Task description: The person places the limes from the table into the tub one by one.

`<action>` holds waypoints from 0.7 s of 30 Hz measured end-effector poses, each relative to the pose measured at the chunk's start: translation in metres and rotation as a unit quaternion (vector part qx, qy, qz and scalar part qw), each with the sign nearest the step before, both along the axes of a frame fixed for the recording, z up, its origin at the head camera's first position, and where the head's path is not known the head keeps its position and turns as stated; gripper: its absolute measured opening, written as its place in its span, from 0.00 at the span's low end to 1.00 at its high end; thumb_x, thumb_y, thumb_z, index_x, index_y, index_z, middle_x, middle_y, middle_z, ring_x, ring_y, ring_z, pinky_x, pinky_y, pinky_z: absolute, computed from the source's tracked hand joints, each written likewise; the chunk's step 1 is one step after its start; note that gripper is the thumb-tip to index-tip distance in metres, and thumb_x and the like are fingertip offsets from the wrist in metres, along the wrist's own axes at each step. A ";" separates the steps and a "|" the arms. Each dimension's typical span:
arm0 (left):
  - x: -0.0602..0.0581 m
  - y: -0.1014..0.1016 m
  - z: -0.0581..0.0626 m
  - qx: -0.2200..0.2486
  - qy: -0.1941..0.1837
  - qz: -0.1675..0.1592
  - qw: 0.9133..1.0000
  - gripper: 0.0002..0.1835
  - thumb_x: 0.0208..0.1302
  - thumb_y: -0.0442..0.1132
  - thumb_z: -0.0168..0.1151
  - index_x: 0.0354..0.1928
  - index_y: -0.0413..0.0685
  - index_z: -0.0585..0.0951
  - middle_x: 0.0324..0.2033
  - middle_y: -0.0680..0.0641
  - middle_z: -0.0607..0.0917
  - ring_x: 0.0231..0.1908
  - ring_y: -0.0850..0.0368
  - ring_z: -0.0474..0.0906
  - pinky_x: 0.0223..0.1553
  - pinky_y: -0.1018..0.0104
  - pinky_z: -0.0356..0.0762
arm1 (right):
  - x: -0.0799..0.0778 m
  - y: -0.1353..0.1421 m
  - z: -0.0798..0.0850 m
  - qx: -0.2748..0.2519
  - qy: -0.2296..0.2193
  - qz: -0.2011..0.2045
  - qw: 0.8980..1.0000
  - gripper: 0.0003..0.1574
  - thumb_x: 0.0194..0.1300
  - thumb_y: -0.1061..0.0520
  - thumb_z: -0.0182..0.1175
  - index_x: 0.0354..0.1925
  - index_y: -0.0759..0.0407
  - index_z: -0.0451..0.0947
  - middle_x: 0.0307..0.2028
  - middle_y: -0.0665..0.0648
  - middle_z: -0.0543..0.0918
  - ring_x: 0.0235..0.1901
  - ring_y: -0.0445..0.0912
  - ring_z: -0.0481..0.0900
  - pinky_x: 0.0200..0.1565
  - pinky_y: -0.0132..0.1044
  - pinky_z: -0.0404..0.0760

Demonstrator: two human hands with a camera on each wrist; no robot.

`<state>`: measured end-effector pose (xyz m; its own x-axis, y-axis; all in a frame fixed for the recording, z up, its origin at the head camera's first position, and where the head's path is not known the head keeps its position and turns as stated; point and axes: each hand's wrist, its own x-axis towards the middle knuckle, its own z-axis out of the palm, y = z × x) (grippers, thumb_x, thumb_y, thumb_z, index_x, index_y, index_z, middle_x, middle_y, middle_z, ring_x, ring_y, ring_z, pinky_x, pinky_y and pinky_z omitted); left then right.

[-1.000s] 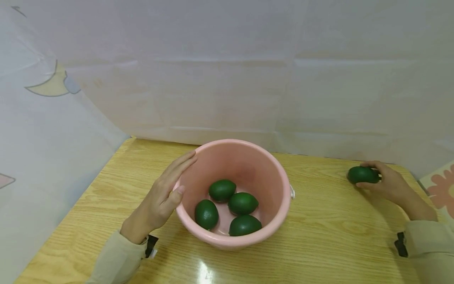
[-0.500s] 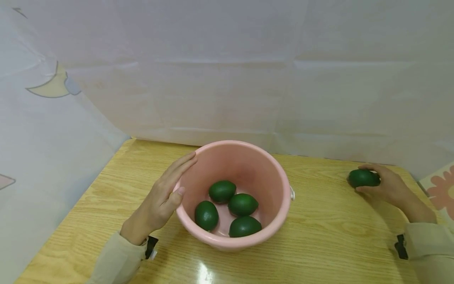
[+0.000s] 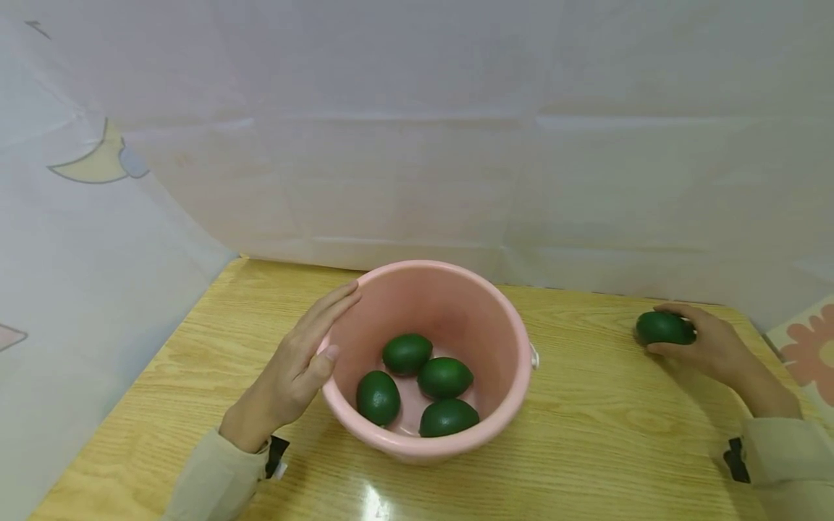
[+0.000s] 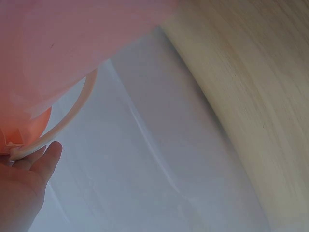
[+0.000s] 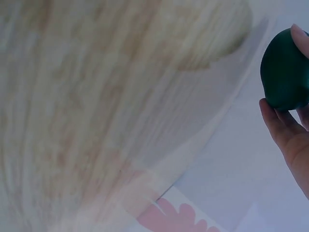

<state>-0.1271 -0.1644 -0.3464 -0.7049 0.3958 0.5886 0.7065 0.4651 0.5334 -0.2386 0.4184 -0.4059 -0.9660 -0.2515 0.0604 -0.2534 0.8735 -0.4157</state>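
In the head view, a pink bucket [image 3: 426,450] stands on the table with several green lemons [image 3: 445,378] at its bottom. My left hand [image 3: 287,369] rests against its left side, fingers extended along the rim and thumb at the near edge. The left wrist view shows the bucket's pale handle [image 4: 72,111] hanging beside those fingers. Far to the right, my right hand [image 3: 713,351] holds another green lemon [image 3: 664,328] between thumb and fingers, close over the table. That lemon [image 5: 286,72] also appears at the right edge of the right wrist view, partly cut off.
The wooden table [image 3: 586,434] runs back to a pale cloth wall [image 3: 417,145]. More cloth with a moon print [image 3: 91,163] hangs at the left. A flower print [image 3: 811,351] lies beyond the table's right edge.
The right thumb and fingers have shifted slightly around the lemon, which stays in nearly the same spot. The left hand and bucket keep their place; the whole head view drifts down a little.
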 end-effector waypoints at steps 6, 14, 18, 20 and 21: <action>0.000 -0.001 0.000 -0.002 0.000 0.001 1.000 0.30 0.69 0.37 0.44 0.73 0.41 0.65 0.74 0.41 0.63 0.75 0.49 0.57 0.77 0.69 0.50 | 0.006 -0.009 0.007 -0.014 0.013 0.009 1.000 0.49 0.57 0.52 0.73 0.68 0.71 0.63 0.60 0.85 0.67 0.48 0.78 0.72 0.37 0.67 0.78; 0.001 0.000 0.000 -0.004 -0.006 0.003 1.000 0.31 0.68 0.37 0.44 0.73 0.41 0.64 0.74 0.42 0.63 0.75 0.49 0.57 0.77 0.69 0.50 | 0.015 -0.023 0.014 -0.024 0.055 0.024 0.998 0.47 0.53 0.55 0.75 0.66 0.70 0.68 0.58 0.81 0.71 0.47 0.75 0.75 0.36 0.50 0.84; 0.001 0.000 0.001 -0.005 -0.009 0.005 1.000 0.31 0.66 0.36 0.44 0.73 0.42 0.64 0.74 0.42 0.62 0.75 0.49 0.57 0.77 0.69 0.50 | 0.019 -0.031 0.019 -0.032 0.074 0.032 0.996 0.45 0.51 0.57 0.76 0.65 0.69 0.70 0.55 0.77 0.73 0.46 0.72 0.76 0.31 0.26 0.76; 0.001 0.000 0.001 -0.005 -0.008 0.005 1.000 0.31 0.66 0.36 0.44 0.73 0.42 0.64 0.74 0.42 0.62 0.75 0.49 0.57 0.77 0.69 0.50 | 0.022 -0.035 0.021 -0.032 0.082 0.036 0.995 0.45 0.51 0.58 0.76 0.64 0.68 0.70 0.54 0.76 0.74 0.45 0.71 0.77 0.31 0.23 0.74; 0.001 0.000 0.001 -0.004 -0.007 0.003 1.000 0.31 0.67 0.36 0.44 0.73 0.41 0.64 0.74 0.42 0.62 0.75 0.49 0.57 0.77 0.69 0.50 | 0.023 -0.037 0.022 -0.032 0.087 0.036 0.995 0.45 0.50 0.58 0.77 0.64 0.68 0.71 0.54 0.76 0.75 0.45 0.69 0.77 0.32 0.21 0.74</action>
<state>-0.1263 -0.1640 -0.3451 -0.7152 0.3958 0.5761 0.6964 0.4740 0.5389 -0.2155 0.3812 -0.3842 -0.9190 -0.3109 0.2427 -0.3879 0.8235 -0.4140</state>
